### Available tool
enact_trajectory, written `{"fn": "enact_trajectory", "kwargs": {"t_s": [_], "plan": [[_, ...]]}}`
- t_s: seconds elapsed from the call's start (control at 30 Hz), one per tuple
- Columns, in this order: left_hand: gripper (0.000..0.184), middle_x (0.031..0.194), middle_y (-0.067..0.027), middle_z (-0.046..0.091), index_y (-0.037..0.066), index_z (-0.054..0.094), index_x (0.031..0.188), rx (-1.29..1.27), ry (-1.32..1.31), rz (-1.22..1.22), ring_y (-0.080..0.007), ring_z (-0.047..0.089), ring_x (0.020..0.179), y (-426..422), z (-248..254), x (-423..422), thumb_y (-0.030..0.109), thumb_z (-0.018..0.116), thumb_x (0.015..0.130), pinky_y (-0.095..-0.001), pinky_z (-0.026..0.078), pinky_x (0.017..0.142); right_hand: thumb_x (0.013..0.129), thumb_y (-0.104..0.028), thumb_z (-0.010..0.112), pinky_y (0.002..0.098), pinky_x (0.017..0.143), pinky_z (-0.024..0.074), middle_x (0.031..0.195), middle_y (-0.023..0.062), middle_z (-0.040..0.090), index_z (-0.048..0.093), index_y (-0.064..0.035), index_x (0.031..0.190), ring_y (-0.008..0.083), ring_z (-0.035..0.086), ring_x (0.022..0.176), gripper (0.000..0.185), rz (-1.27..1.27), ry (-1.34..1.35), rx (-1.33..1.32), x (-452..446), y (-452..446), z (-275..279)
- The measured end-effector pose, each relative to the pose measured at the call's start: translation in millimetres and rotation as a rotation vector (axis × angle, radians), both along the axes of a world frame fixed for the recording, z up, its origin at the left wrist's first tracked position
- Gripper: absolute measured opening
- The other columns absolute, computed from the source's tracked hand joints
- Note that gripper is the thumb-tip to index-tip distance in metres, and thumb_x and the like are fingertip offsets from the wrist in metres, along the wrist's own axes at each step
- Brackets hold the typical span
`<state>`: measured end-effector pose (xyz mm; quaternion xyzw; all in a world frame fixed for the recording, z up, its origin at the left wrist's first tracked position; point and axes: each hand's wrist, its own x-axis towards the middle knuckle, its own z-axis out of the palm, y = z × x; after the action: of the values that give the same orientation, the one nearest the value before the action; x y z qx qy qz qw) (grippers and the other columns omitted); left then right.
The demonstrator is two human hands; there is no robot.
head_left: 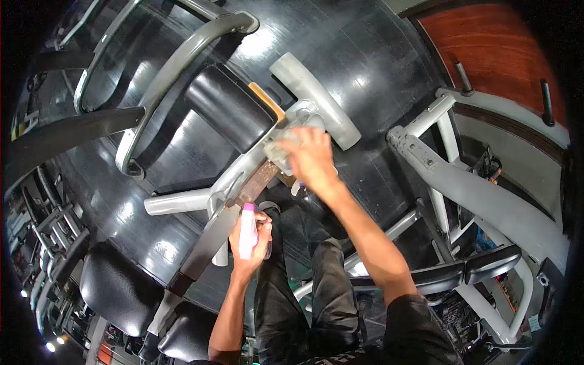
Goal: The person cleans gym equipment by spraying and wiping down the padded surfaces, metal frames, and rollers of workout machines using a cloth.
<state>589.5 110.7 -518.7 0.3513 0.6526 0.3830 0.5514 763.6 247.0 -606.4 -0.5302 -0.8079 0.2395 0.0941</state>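
My left hand (250,246) is closed round a spray bottle, whose white trigger head (247,234) with a pink nozzle points away from me. The bottle's body is mostly hidden by my fingers. My right hand (313,159) presses a pale, crumpled cloth (278,152) against the grey metal frame (240,173) of a gym bench. Just left of the cloth is the bench's black padded cushion (231,106), with a yellow-orange strip (266,101) along its edge. Part of the cloth lies hidden under my fingers.
A thick grey foot tube (316,100) crosses beyond my right hand. Curved grey bars (176,61) rise at upper left. Black seat pads (121,289) stand at lower left. To the right are another machine's grey arm (480,188) and black bench pad (438,278).
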Motion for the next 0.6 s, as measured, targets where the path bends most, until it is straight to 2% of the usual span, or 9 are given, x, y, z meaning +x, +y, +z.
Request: {"fn": "enact_trajectory", "kwargs": {"t_s": [0.03,0.1,0.13,0.23,0.3,0.37,0.4,0.5,0.6], "plan": [[0.013,0.090,-0.0115,0.066,0.000,0.059,0.098,0.002,0.001,-0.003,-0.0096,0.059,0.060,1,2,0,0.002,0.066,0.087,-0.0238,0.048,0.055,0.075,-0.012,0.069,0.0451,0.094,0.0394,0.120,0.0072,0.056,0.070,-0.0263,0.111,0.0289,0.050,0.114,0.039,0.068,0.020,-0.026,-11,-10,1],[0.014,0.092,-0.0124,0.066,-0.001,0.058,0.099,0.045,-0.021,0.013,-0.0103,0.060,0.062,0,8,2,0.002,0.065,0.088,-0.0244,0.048,0.055,0.082,-0.018,0.060,0.0469,0.095,0.0386,0.118,0.0034,0.057,0.073,-0.0263,0.104,0.0253,0.049,0.116,0.027,0.335,-0.097,0.085,-27,-26,3],[0.014,0.092,-0.0124,0.066,-0.001,0.058,0.099,0.047,-0.017,0.008,-0.0103,0.060,0.062,-1,11,3,0.002,0.065,0.088,-0.0244,0.048,0.055,0.083,-0.018,0.059,0.0450,0.095,0.0398,0.118,0.0012,0.056,0.072,-0.0268,0.103,0.0245,0.049,0.115,0.026,0.407,-0.157,0.140,-27,-25,3],[0.014,0.092,-0.0127,0.066,-0.001,0.057,0.100,0.000,-0.063,0.033,-0.0106,0.060,0.062,-5,17,2,0.001,0.065,0.088,-0.0247,0.048,0.056,0.079,-0.016,0.064,0.0431,0.093,0.0411,0.119,0.0019,0.056,0.071,-0.0266,0.105,0.0247,0.050,0.115,0.029,0.430,-0.014,0.066,-5,-5,3],[0.014,0.091,-0.0124,0.066,-0.001,0.058,0.099,-0.003,-0.049,0.022,-0.0111,0.060,0.062,-6,19,0,0.001,0.065,0.087,-0.0252,0.048,0.056,0.074,-0.015,0.070,0.0411,0.092,0.0417,0.118,0.0028,0.057,0.070,-0.0267,0.109,0.0256,0.050,0.114,0.037,0.388,0.027,0.009,8,2,4],[0.014,0.091,-0.0124,0.066,-0.001,0.058,0.099,-0.016,-0.036,0.018,-0.0112,0.060,0.062,-9,18,-5,0.002,0.065,0.087,-0.0253,0.048,0.056,0.069,-0.014,0.074,0.0413,0.090,0.0418,0.118,0.0036,0.058,0.070,-0.0259,0.110,0.0261,0.050,0.113,0.043,0.013,0.010,0.024,16,2,0],[0.014,0.090,-0.0123,0.066,-0.001,0.059,0.099,-0.029,-0.019,0.015,-0.0112,0.060,0.062,-10,18,-8,0.002,0.066,0.087,-0.0255,0.048,0.056,0.070,-0.012,0.070,0.0412,0.090,0.0414,0.117,0.0043,0.058,0.070,-0.0273,0.111,0.0268,0.051,0.111,0.043,-0.137,0.013,0.032,17,1,0],[0.013,0.090,-0.0124,0.066,-0.001,0.059,0.098,-0.033,-0.012,0.023,-0.0112,0.060,0.061,-12,18,-13,0.004,0.066,0.088,-0.0255,0.048,0.056,0.072,-0.011,0.067,0.0424,0.091,0.0407,0.118,0.0043,0.058,0.071,-0.0289,0.109,0.0275,0.050,0.111,0.041,0.000,0.022,0.075,5,-14,0],[0.013,0.090,-0.0125,0.066,-0.001,0.059,0.098,0.000,-0.015,0.002,-0.0111,0.060,0.061,-12,17,-15,0.004,0.066,0.088,-0.0256,0.048,0.055,0.075,-0.012,0.066,0.0433,0.093,0.0404,0.118,0.0035,0.057,0.069,-0.0303,0.112,0.0285,0.050,0.114,0.041,0.277,0.004,0.090,-4,-16,-2]]}}
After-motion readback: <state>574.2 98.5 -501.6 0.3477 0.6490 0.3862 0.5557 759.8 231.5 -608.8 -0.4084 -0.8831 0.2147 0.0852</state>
